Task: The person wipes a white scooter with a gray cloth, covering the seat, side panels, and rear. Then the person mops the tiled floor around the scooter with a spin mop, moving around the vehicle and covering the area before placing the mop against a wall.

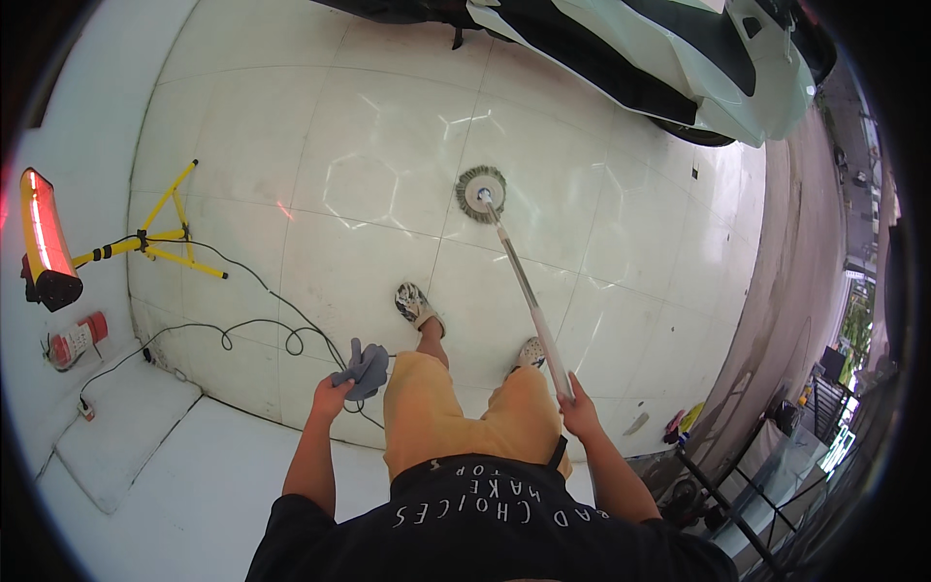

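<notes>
The right hand (579, 407) is clamped around the upper end of a long, pale metal mop handle (531, 306). The handle runs diagonally up the frame to a round grey string mop head (481, 193), which rests flat on the glossy white tiled floor (369, 145) just above centre. The left hand (332, 396) is closed on a crumpled grey cloth (365, 369), held at hip level, left of centre. The two hands are well apart.

Judged from the stance, mopping is the step in hand. To do it well, keep the mop head flat on the tiles and work in overlapping passes along the tile joints. One-handed control of a long handle is weak; a lower grip would likely give steadier pressure.

A black cable (242, 330) loops across the floor at lower left, leading to a yellow tripod stand (160, 238) and a glowing red heat lamp (44, 242) at the left edge. Keep the mop head apart from this cable. The white car body (679, 58) occupies the upper right; avoid striking it with the handle.
</notes>
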Action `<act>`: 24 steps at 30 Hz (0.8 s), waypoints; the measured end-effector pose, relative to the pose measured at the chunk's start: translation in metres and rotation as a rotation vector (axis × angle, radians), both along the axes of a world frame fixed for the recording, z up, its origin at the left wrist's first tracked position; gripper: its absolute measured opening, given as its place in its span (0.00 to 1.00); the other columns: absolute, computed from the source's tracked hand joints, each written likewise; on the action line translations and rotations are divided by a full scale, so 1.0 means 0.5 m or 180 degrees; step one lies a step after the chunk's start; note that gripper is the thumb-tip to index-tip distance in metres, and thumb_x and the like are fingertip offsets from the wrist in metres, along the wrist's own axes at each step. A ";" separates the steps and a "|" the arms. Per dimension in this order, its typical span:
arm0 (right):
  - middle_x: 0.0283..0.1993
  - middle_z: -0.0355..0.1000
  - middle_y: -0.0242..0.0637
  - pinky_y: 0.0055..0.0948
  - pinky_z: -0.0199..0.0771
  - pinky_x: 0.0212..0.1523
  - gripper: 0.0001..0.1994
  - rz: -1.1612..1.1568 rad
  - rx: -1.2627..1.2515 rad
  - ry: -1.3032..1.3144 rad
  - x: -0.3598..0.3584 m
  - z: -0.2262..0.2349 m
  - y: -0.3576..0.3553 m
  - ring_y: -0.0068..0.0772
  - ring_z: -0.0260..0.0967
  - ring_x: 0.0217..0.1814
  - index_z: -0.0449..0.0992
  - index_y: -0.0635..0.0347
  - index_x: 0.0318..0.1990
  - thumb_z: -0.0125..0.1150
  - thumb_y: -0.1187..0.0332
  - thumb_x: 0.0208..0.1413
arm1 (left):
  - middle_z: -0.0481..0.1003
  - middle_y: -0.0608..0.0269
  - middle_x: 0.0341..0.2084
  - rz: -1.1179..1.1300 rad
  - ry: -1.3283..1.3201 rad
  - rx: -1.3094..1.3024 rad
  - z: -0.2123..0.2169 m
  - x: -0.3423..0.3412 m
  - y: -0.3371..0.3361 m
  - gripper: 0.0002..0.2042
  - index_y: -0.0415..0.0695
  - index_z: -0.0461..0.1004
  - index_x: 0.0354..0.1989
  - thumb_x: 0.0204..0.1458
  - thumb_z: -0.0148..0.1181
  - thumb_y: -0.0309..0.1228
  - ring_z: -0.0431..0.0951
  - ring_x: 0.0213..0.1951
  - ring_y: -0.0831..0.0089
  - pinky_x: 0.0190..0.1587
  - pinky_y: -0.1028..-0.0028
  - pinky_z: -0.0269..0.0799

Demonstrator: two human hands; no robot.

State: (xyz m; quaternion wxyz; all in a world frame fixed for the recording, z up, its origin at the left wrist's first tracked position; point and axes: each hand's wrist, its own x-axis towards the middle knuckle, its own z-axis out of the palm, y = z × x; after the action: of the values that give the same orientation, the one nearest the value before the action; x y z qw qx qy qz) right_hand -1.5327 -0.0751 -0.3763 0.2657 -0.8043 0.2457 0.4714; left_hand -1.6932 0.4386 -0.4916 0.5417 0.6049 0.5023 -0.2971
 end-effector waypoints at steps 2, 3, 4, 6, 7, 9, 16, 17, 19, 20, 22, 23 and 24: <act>0.48 0.75 0.58 0.44 0.72 0.53 0.29 0.0527 -0.0148 -0.0349 0.060 -0.084 0.065 0.56 0.74 0.51 0.56 0.45 0.72 0.51 0.63 0.64 | 0.76 0.64 0.27 0.0352 0.0014 -0.0056 0.019 0.009 0.036 0.13 0.37 0.78 0.40 0.53 0.64 0.33 0.73 0.29 0.77 0.33 0.75 0.68; 0.48 0.75 0.58 0.44 0.72 0.53 0.28 0.0515 -0.0026 -0.0441 0.082 -0.103 0.081 0.57 0.74 0.51 0.56 0.46 0.71 0.51 0.63 0.64 | 0.77 0.65 0.29 0.0331 0.0082 -0.0025 0.026 0.010 0.047 0.13 0.37 0.78 0.41 0.53 0.64 0.34 0.73 0.29 0.76 0.33 0.74 0.68; 0.49 0.75 0.59 0.45 0.71 0.52 0.28 0.0497 -0.0019 -0.0459 0.101 -0.129 0.109 0.57 0.74 0.51 0.56 0.46 0.71 0.50 0.63 0.64 | 0.77 0.65 0.30 0.0306 0.0151 0.0021 0.033 0.010 0.058 0.13 0.38 0.77 0.42 0.53 0.64 0.35 0.74 0.30 0.75 0.34 0.74 0.68; 0.50 0.74 0.59 0.45 0.71 0.53 0.27 0.0453 0.0002 -0.0587 0.141 -0.172 0.156 0.58 0.73 0.52 0.57 0.47 0.71 0.50 0.63 0.64 | 0.76 0.66 0.29 0.0257 0.0252 0.0104 0.044 0.004 0.072 0.13 0.39 0.77 0.40 0.53 0.64 0.35 0.73 0.29 0.76 0.33 0.74 0.68; 0.50 0.74 0.59 0.46 0.71 0.53 0.27 0.0391 -0.0003 -0.0679 0.167 -0.191 0.180 0.59 0.73 0.52 0.58 0.47 0.71 0.50 0.63 0.64 | 0.75 0.66 0.27 0.0232 0.0279 0.0137 0.048 0.001 0.075 0.11 0.38 0.77 0.38 0.53 0.64 0.34 0.72 0.28 0.77 0.32 0.74 0.67; 0.52 0.73 0.60 0.45 0.70 0.54 0.27 0.0389 -0.0002 -0.0549 0.273 -0.238 0.226 0.59 0.71 0.55 0.57 0.47 0.71 0.49 0.63 0.64 | 0.74 0.67 0.25 0.0077 0.0302 0.0221 0.058 -0.002 0.075 0.11 0.37 0.77 0.35 0.53 0.64 0.33 0.71 0.28 0.78 0.32 0.74 0.66; 0.54 0.72 0.58 0.46 0.73 0.52 0.30 0.0564 0.0151 -0.0834 0.760 -0.397 0.364 0.57 0.73 0.52 0.53 0.55 0.72 0.44 0.62 0.62 | 0.76 0.65 0.30 -0.0416 0.0329 0.0604 0.110 0.014 0.050 0.12 0.37 0.76 0.38 0.54 0.63 0.34 0.73 0.32 0.75 0.37 0.71 0.69; 0.53 0.73 0.58 0.46 0.73 0.52 0.30 0.0438 0.0233 -0.0761 0.767 -0.403 0.353 0.57 0.73 0.52 0.53 0.55 0.72 0.44 0.62 0.62 | 0.77 0.64 0.32 -0.0342 0.0348 0.0593 0.118 0.017 0.047 0.12 0.38 0.76 0.40 0.54 0.63 0.34 0.74 0.33 0.75 0.37 0.70 0.69; 0.51 0.74 0.58 0.46 0.73 0.49 0.29 0.0942 0.0145 -0.0987 0.681 -0.382 0.292 0.57 0.74 0.50 0.54 0.54 0.72 0.44 0.61 0.62 | 0.78 0.63 0.35 0.0114 0.0416 0.0443 0.135 0.014 0.032 0.13 0.38 0.76 0.43 0.54 0.63 0.34 0.75 0.36 0.73 0.39 0.69 0.70; 0.50 0.74 0.59 0.46 0.74 0.48 0.29 0.0770 0.0142 -0.0740 0.601 -0.356 0.249 0.59 0.74 0.49 0.54 0.48 0.72 0.44 0.60 0.63 | 0.78 0.63 0.36 0.0459 0.0347 0.0292 0.143 0.007 0.023 0.14 0.38 0.76 0.44 0.54 0.63 0.35 0.76 0.38 0.72 0.40 0.69 0.71; 0.48 0.75 0.58 0.46 0.75 0.46 0.28 0.0669 0.0162 -0.0438 0.420 -0.277 0.149 0.56 0.76 0.45 0.53 0.39 0.72 0.46 0.60 0.64 | 0.78 0.62 0.38 0.0525 0.0675 0.0348 0.159 -0.017 0.003 0.15 0.39 0.75 0.46 0.54 0.62 0.35 0.76 0.41 0.71 0.41 0.68 0.72; 0.48 0.75 0.57 0.44 0.75 0.46 0.29 0.0675 0.0027 -0.0114 0.332 -0.232 0.103 0.54 0.76 0.45 0.52 0.38 0.73 0.48 0.60 0.65 | 0.79 0.62 0.39 0.0635 0.0868 0.0327 0.165 -0.032 -0.007 0.16 0.39 0.75 0.48 0.54 0.62 0.35 0.77 0.42 0.70 0.42 0.68 0.72; 0.49 0.75 0.57 0.44 0.75 0.47 0.28 0.0583 0.0104 0.0080 0.264 -0.183 0.054 0.55 0.76 0.47 0.53 0.37 0.72 0.48 0.60 0.65 | 0.79 0.61 0.37 0.0632 0.0851 0.0310 0.170 -0.048 -0.017 0.16 0.38 0.76 0.47 0.53 0.63 0.35 0.77 0.40 0.70 0.41 0.68 0.72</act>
State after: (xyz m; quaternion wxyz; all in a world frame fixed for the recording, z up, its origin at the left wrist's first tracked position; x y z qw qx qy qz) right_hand -1.4007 -0.0483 -0.4681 0.2314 -0.8130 0.1667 0.5076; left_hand -1.7171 0.4300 -0.4068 0.4667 0.5330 0.6410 -0.2953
